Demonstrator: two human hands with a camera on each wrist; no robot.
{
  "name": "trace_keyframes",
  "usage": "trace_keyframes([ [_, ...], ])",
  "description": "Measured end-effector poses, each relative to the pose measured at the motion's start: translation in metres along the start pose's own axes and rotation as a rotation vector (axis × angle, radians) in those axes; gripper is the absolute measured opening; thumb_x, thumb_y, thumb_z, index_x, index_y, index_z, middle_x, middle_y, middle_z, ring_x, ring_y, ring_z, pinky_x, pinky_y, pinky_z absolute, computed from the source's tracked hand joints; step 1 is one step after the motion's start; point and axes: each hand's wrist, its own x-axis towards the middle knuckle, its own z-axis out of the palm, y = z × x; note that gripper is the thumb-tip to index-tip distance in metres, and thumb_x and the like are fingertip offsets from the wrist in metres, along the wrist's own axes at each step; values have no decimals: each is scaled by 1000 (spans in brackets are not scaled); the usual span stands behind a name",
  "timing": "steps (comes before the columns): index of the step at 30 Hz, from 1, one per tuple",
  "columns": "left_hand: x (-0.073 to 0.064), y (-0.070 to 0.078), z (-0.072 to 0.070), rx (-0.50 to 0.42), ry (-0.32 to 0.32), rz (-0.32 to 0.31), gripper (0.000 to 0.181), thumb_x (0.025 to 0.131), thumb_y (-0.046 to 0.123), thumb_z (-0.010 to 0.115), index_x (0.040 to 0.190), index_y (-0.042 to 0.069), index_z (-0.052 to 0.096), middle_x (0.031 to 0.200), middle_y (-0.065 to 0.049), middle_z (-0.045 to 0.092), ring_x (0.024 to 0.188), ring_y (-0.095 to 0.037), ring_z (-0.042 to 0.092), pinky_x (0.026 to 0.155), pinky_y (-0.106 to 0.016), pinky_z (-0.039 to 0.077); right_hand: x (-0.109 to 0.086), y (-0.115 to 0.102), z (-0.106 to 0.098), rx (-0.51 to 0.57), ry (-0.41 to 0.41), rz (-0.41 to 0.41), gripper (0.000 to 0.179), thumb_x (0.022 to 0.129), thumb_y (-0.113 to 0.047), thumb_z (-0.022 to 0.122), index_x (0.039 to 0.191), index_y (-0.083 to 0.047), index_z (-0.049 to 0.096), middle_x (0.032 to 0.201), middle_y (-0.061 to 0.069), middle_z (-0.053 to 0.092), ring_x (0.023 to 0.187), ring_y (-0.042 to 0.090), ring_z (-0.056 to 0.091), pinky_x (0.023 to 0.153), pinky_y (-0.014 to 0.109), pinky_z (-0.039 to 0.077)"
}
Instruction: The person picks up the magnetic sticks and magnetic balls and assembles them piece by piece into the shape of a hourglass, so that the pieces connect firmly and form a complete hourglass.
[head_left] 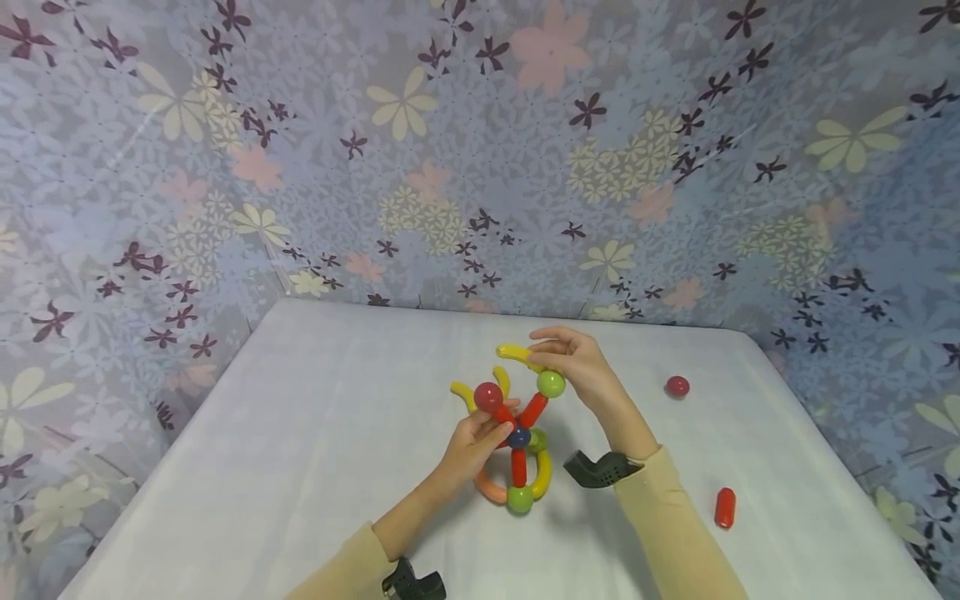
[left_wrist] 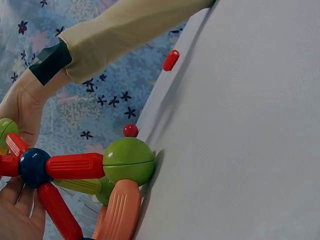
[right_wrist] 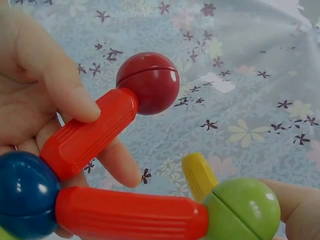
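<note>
A toy structure of rods and balls has a blue ball (head_left: 518, 436) at its hub, with red rods (right_wrist: 132, 212) branching from it. My left hand (head_left: 472, 442) grips the structure by the red rod (right_wrist: 95, 131) between the blue ball and a dark red ball (right_wrist: 148, 83). At the upper right, my right hand (head_left: 577, 367) pinches a yellow curved rod (head_left: 514, 352) close to a green ball (head_left: 551, 383). Lower down, another green ball (left_wrist: 129, 160) joins a red rod and an orange curved rod (left_wrist: 119, 210). More yellow curved rods (head_left: 462, 394) stick out at the left.
On the white table (head_left: 315, 417), a loose dark red ball (head_left: 677, 387) lies to the right. Nearer the front lies a short red rod (head_left: 725, 508). Flower-patterned cloth (head_left: 480, 167) hangs behind the table. Each wrist wears a dark camera band (head_left: 600, 469).
</note>
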Motion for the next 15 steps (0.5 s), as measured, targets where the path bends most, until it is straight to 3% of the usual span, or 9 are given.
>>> trace_keyframes([
  [8, -1, -1, -1, -29, -4, 33, 39, 96, 11, 52, 133, 0, 48, 135, -21, 55, 126, -23, 54, 100, -22, 46, -3, -2, 6, 1, -76, -12, 41, 86, -7, 65, 124, 5, 53, 88, -11, 69, 76, 7, 64, 68, 20, 53],
  [15, 0, -1, -1, -14, 4, 46, 40, 97, 14, 52, 133, -2, 47, 132, -21, 57, 126, -25, 54, 100, -23, 46, -2, 1, 6, -51, -116, -10, 41, 86, -9, 65, 124, 2, 54, 95, -4, 70, 78, 11, 62, 66, 22, 49],
])
